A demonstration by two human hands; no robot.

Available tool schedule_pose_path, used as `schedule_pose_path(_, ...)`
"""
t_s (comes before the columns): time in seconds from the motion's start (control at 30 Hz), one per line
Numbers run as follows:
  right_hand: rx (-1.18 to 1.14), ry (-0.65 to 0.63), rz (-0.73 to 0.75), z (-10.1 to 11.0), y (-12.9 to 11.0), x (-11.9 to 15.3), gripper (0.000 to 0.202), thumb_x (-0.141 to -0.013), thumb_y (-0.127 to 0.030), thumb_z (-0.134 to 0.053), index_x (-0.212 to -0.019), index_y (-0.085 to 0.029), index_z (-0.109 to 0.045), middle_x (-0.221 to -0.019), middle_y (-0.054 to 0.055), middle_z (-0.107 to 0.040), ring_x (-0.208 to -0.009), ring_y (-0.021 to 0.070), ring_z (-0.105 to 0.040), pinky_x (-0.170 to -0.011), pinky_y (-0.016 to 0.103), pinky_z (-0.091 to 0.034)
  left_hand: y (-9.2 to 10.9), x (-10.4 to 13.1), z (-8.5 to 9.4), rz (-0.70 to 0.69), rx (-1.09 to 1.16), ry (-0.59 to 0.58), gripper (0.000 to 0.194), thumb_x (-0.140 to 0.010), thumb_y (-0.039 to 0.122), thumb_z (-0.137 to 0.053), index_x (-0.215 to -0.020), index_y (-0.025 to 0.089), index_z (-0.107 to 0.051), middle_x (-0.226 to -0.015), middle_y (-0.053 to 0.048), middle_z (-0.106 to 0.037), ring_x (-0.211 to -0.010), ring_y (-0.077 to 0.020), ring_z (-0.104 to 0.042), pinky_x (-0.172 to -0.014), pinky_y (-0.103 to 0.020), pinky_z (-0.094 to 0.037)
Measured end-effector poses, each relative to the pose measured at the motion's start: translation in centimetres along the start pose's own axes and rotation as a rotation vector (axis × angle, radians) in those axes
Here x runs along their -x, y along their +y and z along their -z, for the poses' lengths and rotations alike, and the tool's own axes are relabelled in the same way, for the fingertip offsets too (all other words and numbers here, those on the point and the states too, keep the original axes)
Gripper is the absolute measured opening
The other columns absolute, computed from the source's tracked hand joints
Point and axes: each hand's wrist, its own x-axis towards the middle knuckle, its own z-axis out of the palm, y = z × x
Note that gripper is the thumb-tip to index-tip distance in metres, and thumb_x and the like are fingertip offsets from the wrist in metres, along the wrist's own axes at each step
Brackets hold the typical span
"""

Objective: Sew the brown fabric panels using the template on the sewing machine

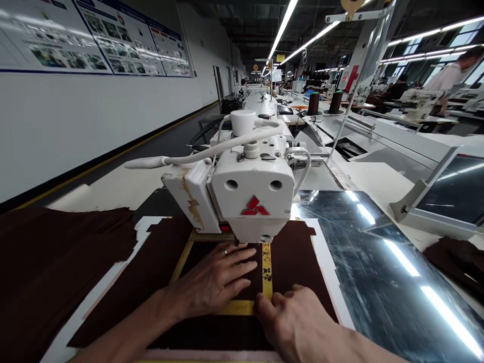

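Note:
My left hand [215,277] lies flat with fingers stretched out on the dark brown fabric [293,257], inside a yellow frame [267,275] with handwritten marks. A ring is on one of its fingers. At the near right corner of that frame, my right hand [297,315] is closed, its thumb and curled fingers at the yellow strip. Just beyond my fingertips stands the white sewing machine head [251,184] with a red three-diamond logo; its needle area is hidden. Under the fabric, a white template sheet [328,247] shows at the sides.
More brown fabric [56,252] is piled at the left. A shiny metal plate [381,282] covers the right side, with a screen [454,186] beyond it. Brown thread cones [313,104] stand behind. A person [449,80] is at the far right among other machines.

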Motion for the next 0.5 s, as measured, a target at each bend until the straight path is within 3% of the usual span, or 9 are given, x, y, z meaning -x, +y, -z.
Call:
schedule_pose_path(0.23,-0.015,-0.030,0.012,0.6,0.0,0.0,0.037,-0.081,-0.023,-0.061,-0.116,-0.013,-0.054,-0.080,0.001,-0.068,-0.054,0.0196,-0.061,-0.054,0.039,-0.035,-0.3,-2.4,0.1,0.008,-0.014,-0.042,0.036,-0.104,0.032,-0.058,-0.140,0.028,-0.060,-0.156,-0.003,-0.052,-0.138,-0.0258,-0.054,-0.116,-0.041,-0.044)
schedule_pose_path(0.37,-0.015,-0.023,0.012,0.7,-0.2,0.1,0.032,-0.081,-0.021,-0.060,-0.111,-0.014,-0.053,-0.079,0.000,-0.067,-0.053,0.0194,-0.060,-0.054,0.039,-0.035,0.6,-1.8,-0.1,-0.010,-0.043,-0.052,0.039,-0.103,0.034,-0.061,-0.141,0.028,-0.058,-0.155,-0.004,-0.053,-0.143,-0.0296,-0.048,-0.119,-0.049,-0.037)
schedule_pose_path(0.5,-0.005,0.023,0.008,-0.1,-0.2,0.0,0.029,-0.080,-0.024,-0.062,-0.106,-0.017,-0.050,-0.076,-0.001,-0.067,-0.050,0.0194,-0.058,-0.051,0.039,-0.031,1.9,-0.3,-0.2,-0.072,-0.037,-0.048,0.026,-0.103,0.025,-0.057,-0.128,0.027,-0.065,-0.151,-0.004,-0.057,-0.138,-0.0282,-0.049,-0.117,-0.048,-0.038)
